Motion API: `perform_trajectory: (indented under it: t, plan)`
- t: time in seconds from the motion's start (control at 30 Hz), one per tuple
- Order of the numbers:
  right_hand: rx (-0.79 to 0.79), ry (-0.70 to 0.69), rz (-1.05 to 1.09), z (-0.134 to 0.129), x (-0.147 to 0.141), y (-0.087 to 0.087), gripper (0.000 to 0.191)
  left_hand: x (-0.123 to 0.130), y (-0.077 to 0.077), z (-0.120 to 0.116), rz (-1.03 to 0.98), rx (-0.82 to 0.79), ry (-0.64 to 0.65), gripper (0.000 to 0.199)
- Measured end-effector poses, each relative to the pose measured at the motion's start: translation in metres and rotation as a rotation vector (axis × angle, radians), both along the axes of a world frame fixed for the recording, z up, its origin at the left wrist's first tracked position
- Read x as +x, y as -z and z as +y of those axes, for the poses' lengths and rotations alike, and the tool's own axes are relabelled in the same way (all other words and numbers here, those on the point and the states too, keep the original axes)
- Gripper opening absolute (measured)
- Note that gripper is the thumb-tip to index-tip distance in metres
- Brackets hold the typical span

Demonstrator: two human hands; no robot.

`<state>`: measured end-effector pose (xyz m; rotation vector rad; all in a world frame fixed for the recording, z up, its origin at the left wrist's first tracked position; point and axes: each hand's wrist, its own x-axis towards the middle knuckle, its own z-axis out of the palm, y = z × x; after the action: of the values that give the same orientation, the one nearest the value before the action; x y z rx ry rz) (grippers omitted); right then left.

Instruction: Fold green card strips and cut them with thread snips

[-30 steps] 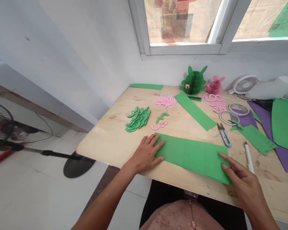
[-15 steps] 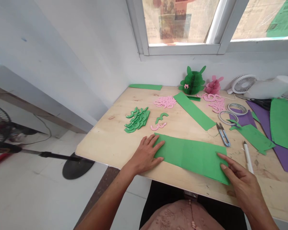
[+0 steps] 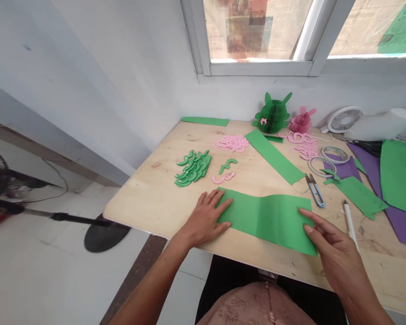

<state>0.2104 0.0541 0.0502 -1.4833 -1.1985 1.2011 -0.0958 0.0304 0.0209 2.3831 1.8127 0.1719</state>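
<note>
A wide strip of green paper (image 3: 243, 210) lies along the table's front edge, with a raised bend near its middle. My left hand (image 3: 206, 216) presses on its left end, fingers spread. At the other end, my right hand (image 3: 333, 241) grips the right edge between thumb and fingers. Just beyond the strip are a pink scalloped cutout (image 3: 223, 178) and a green scalloped cutout (image 3: 228, 166). Blue thread snips (image 3: 316, 192) and a white pen (image 3: 350, 225) lie near my right hand.
Green cutouts (image 3: 193, 169) and pink cutouts (image 3: 233, 143) lie in piles. Behind stand a green paper honeycomb figure (image 3: 273, 115), a pink one (image 3: 302, 121) and a small fan (image 3: 345, 118). Tape rolls (image 3: 334, 155), purple paper (image 3: 404, 225) and another green strip (image 3: 274, 155) are to the right.
My right hand has moved slightly left with the strip's right edge, and the paper now bows up at the middle. My left hand stays in place.
</note>
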Motion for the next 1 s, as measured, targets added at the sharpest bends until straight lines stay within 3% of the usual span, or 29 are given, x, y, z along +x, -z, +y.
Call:
perform_trajectory:
  t: [0.3,0.67,1.0]
  plan:
    - [0.016,-0.075,0.043,0.005,-0.020,-0.005,0.046,-0.001,0.002,0.000,-0.012,-0.002,0.003,0.060]
    - [0.023,-0.064,0.067,0.002,-0.017,-0.002,0.043,-0.001,0.005,-0.005,-0.062,0.022,0.006,0.062]
    - [0.012,-0.077,0.054,0.000,-0.019,-0.004,0.046,0.007,-0.003,-0.037,-0.034,0.157,-0.063,0.047]
